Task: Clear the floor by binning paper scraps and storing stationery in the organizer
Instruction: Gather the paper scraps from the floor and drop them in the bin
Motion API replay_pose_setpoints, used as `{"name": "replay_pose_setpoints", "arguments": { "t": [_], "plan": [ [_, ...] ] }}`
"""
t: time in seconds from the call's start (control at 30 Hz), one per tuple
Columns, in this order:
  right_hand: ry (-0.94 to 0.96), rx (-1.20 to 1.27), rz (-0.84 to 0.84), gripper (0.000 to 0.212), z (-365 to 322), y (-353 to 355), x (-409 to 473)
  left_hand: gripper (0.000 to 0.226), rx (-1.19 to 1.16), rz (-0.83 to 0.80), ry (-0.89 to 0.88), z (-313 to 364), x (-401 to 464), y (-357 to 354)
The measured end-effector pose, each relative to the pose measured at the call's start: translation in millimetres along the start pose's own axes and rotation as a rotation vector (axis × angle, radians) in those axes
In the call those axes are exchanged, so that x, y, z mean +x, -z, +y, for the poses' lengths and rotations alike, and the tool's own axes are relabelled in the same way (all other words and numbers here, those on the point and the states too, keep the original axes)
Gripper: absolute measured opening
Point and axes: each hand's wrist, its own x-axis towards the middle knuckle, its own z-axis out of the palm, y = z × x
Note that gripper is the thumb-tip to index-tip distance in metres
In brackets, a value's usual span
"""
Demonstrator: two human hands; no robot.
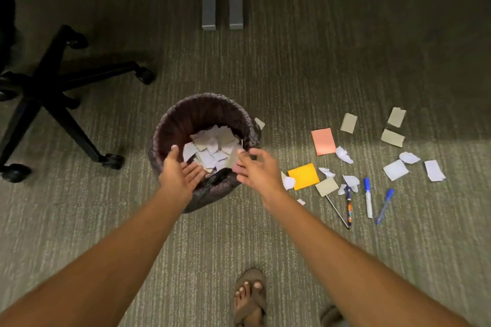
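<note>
both my hands are over the bin [170,125], which i'll use as my landmark. my left hand [178,171] hangs above its near rim with the fingers spread flat and nothing in them. my right hand [256,168] is over the bin's right edge, fingers loosely splayed; a grey scrap [233,160] sits at its fingertips, and i can't tell whether it is pinched or already loose. inside the bin lies a heap of white and grey paper pieces [212,145], and one small scrap [259,122] rests on the carpet just outside the right rim.

everything left to clear lies on the carpet [265,61] to the right of the bin: an orange note [303,176] nearest it, a pink note [323,141] beyond, then grey card pieces [348,122], crumpled white bits [344,154] and flat white slips [434,170] further out. right of the bin and nearer to me lie a thin stick [337,211], a patterned pen [348,207], a marker [368,198] and a blue pen [385,206]. no organizer is in view.

my guess is the scraps are feather-light and limp, so flat ones will cling to the carpet pile; i'd rake several together or lift one by a raised corner. the crumpled ones should pinch easily. the pens are stiff and may roll, so i'd grip each mid-barrel.
</note>
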Motion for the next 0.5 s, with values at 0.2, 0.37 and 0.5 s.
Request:
{"name": "replay_pose_setpoints", "arguments": {
  "t": [0.2,0.37,0.5],
  "plan": [
    [0.007,0.037,0.06,0.015,-4.5,97.6,-5.0,0.039,0.231,-0.007,-0.069,-41.8,-32.3,-55.0],
    [-0.04,0.115,0.138,0.021,-19.8,189.8,-4.8,0.033,0.292,-0.092,-0.093,-94.2,-62.9,-123.5],
    [-0.032,0.132,0.175,0.017,-34.7,259.0,-4.5,0.031,0.383,-0.147,-0.113,-132.5,-82.7,-172.2]
  ]
}}
